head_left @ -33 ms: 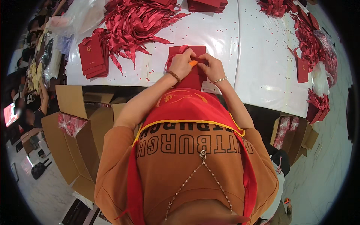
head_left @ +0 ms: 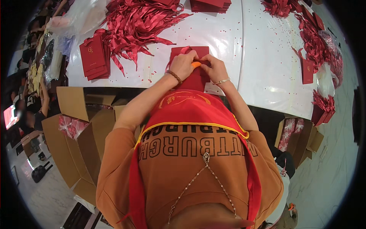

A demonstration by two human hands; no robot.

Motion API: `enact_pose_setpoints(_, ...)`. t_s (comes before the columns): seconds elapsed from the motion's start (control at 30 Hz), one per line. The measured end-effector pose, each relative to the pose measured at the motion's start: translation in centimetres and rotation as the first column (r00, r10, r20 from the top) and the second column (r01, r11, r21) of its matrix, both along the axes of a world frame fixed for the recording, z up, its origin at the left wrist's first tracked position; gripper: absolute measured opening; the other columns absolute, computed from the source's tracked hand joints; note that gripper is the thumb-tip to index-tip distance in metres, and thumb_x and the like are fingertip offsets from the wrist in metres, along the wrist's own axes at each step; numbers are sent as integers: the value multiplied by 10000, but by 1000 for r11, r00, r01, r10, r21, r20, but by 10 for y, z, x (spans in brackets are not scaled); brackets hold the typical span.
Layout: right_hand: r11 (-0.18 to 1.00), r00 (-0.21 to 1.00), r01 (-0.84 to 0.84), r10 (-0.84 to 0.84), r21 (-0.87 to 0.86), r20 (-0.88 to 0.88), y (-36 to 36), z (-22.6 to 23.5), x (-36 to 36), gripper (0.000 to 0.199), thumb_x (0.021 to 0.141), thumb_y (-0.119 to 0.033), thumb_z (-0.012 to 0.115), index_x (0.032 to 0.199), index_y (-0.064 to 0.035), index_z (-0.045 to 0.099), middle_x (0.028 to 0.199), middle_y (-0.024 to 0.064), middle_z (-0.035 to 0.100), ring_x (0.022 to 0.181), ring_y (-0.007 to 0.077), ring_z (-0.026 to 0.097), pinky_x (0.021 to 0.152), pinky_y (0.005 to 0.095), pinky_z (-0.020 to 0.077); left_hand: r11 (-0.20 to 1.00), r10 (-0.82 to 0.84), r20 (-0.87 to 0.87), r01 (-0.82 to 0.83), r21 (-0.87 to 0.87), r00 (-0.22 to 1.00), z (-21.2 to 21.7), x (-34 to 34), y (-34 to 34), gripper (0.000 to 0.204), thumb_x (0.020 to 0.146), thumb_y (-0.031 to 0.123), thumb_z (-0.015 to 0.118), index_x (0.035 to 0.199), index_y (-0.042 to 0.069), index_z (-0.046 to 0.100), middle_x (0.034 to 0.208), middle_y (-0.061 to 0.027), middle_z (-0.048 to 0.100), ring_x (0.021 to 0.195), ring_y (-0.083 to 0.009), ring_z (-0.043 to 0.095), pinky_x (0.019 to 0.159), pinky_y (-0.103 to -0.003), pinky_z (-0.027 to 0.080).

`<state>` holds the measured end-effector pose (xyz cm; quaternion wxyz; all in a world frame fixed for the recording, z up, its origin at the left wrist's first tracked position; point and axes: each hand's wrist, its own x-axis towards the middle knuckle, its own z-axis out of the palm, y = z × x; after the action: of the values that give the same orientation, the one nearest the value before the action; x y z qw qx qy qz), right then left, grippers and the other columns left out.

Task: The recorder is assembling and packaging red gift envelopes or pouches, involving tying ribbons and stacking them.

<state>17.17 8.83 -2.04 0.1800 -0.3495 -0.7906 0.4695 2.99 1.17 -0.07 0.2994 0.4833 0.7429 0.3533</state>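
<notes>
A red paper bag (head_left: 199,80) lies flat on the white-covered table, close to my apron, with both hands over it. My left hand (head_left: 182,64), a beaded bracelet at its wrist, is closed on a red ribbon (head_left: 185,49) that loops above the knuckles. A small orange piece (head_left: 196,64) shows at its fingertips; whether it is worn or held I cannot tell. Facing it, my right hand (head_left: 215,68), with a bangle, is closed in a pinch at the bag's middle. What sits between those fingertips is hidden.
A heap of red ribbons (head_left: 141,26) and stacked red bags (head_left: 94,57) lie at the left. More bags (head_left: 211,5) are at the far edge, and ribbons (head_left: 312,42) fill the right side. Open cardboard boxes (head_left: 72,149) stand below the table. Tiny red dots speckle the table cover (head_left: 225,34).
My hands stay in nearly the same place over the bag, with only a very slight shift of the left wrist.
</notes>
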Motion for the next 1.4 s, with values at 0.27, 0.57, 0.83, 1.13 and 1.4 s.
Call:
enact_pose_setpoints(0.27, 980, 990, -134, 139, 146, -27, -6, 10, -10, 188, 714, -73, 640, 878, -45, 554, 782, 137, 594, 736, 308, 577, 634, 367, 456, 767, -575, 14, 544, -340, 818, 12, -61, 42, 271, 774, 274, 552, 786, 17, 636, 651, -85, 591, 601, -173, 542, 555, -286, 409)
enact_pose_setpoints(0.57, 992, 997, -69, 71, 103, -11, -11, 16, -7, 189, 708, -73, 644, 872, -38, 557, 796, 135, 597, 721, 308, 578, 630, 363, 460, 846, -450, 112, 463, -265, 886, 0, -47, 45, 176, 656, 183, 594, 676, 16, 647, 550, -27, 548, 519, -92, 465, 481, -235, 353)
enact_pose_setpoints(0.83, 989, 990, -128, 131, 68, -52, -10, 25, -5, 186, 717, -57, 629, 885, -31, 552, 824, 134, 591, 742, 306, 572, 642, 352, 454, 912, -61, 453, 234, -337, 889, -5, -69, 52, 297, 816, 316, 540, 820, 26, 605, 649, -23, 536, 480, -97, 439, 445, -233, 352)
enact_pose_setpoints(1.13, 989, 987, -147, 148, 20, -58, -9, 21, -5, 194, 725, -70, 630, 903, -37, 559, 836, 122, 590, 731, 286, 571, 649, 341, 452, 749, -207, 503, 466, -471, 839, 2, -63, 49, 560, 846, 592, 351, 849, 92, 604, 644, 4, 484, 512, -85, 395, 465, -234, 330)
enact_pose_setpoints(1.4, 991, 990, -118, 112, -66, -85, -8, 20, -5, 192, 730, -67, 629, 907, -34, 562, 807, 121, 591, 720, 269, 570, 653, 321, 452, 768, -603, 169, 625, -142, 780, -22, -61, 54, 349, 877, 370, 465, 852, 40, 576, 664, 0, 506, 609, -122, 458, 567, -280, 382)
